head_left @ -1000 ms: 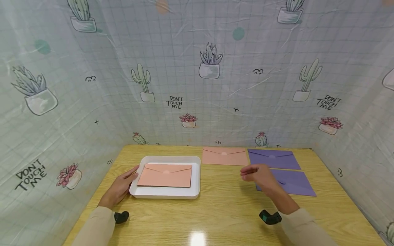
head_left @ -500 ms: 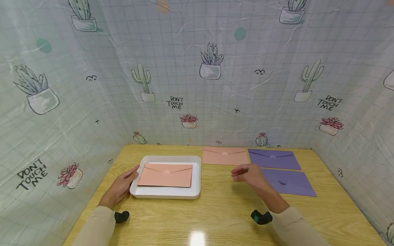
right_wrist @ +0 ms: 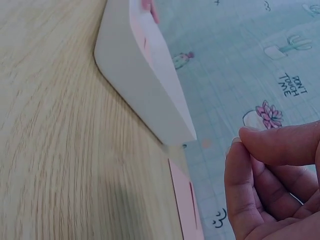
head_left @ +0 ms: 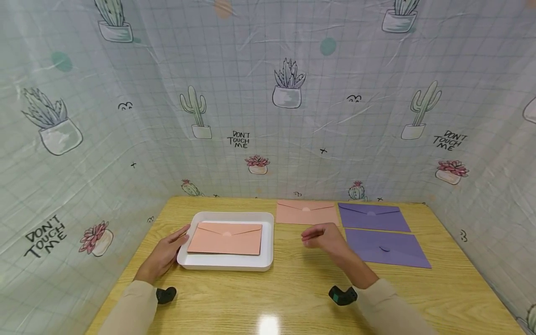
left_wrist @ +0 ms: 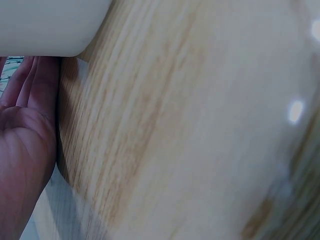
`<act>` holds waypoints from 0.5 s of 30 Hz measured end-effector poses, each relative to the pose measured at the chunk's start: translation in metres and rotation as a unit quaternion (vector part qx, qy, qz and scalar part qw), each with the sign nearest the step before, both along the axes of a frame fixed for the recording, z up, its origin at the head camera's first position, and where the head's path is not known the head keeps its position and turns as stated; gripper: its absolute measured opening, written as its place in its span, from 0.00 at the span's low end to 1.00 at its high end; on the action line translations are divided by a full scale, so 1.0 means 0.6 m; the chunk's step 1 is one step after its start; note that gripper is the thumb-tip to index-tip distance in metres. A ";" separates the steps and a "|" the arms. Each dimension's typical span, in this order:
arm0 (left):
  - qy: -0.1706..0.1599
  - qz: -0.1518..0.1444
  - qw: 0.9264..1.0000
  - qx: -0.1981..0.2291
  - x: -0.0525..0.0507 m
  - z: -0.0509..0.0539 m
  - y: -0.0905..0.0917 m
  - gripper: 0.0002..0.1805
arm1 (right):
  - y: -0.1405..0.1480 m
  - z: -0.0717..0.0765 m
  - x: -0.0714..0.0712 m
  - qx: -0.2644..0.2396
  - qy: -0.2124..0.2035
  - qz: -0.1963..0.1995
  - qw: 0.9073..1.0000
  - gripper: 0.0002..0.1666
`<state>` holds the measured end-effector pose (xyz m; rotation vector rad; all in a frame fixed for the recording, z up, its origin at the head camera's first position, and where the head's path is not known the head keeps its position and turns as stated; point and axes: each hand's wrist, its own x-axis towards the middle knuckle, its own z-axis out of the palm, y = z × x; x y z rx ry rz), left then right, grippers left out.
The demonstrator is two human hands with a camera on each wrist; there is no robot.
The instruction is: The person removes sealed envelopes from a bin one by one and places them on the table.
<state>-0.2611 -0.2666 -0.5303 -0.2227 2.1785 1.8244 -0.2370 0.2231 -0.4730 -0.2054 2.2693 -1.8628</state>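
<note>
A white rectangular tray [head_left: 265, 263] stands left of centre on the table, holding a salmon-pink envelope [head_left: 224, 244], flap side up. Along the envelope's front a darker edge shows; whether another lies beneath, I cannot tell. My left hand [head_left: 163, 256] rests against the tray's left side, its fingers fairly straight along the outer wall. To the right of the tray, my right hand [head_left: 328, 239] hovers over the table. In the right wrist view its thumb [right_wrist: 280, 145] and index fingertip meet, the other fingers curl, and nothing is held.
Behind my right hand a pink envelope [head_left: 307, 215] lies at the table's back edge. Two purple envelopes lie to its right, a back one [head_left: 374, 221] and a front one [head_left: 389, 251]. A cactus-print curtain [head_left: 289, 153] encloses the wooden table [head_left: 234, 302] at back and sides.
My right hand has moved left, away from the front purple envelope and toward the tray. My left hand, the tray and the envelopes have stayed in place.
</note>
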 end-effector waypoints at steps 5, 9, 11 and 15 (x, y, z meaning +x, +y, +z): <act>-0.002 0.002 1.000 -0.010 0.000 0.000 -0.002 0.33 | -0.019 -0.006 -0.001 0.000 -0.007 -0.005 1.000 0.18; -0.002 -0.002 1.000 -0.012 0.001 0.001 -0.002 0.33 | -0.032 -0.008 0.000 0.001 -0.007 -0.007 1.000 0.17; -0.003 -0.002 1.000 -0.012 0.001 0.001 -0.003 0.33 | -0.038 -0.009 0.001 0.001 -0.003 -0.006 1.000 0.17; -0.001 -0.003 1.000 -0.010 0.001 -0.001 -0.003 0.33 | -0.048 -0.011 0.001 -0.002 -0.001 -0.009 1.000 0.18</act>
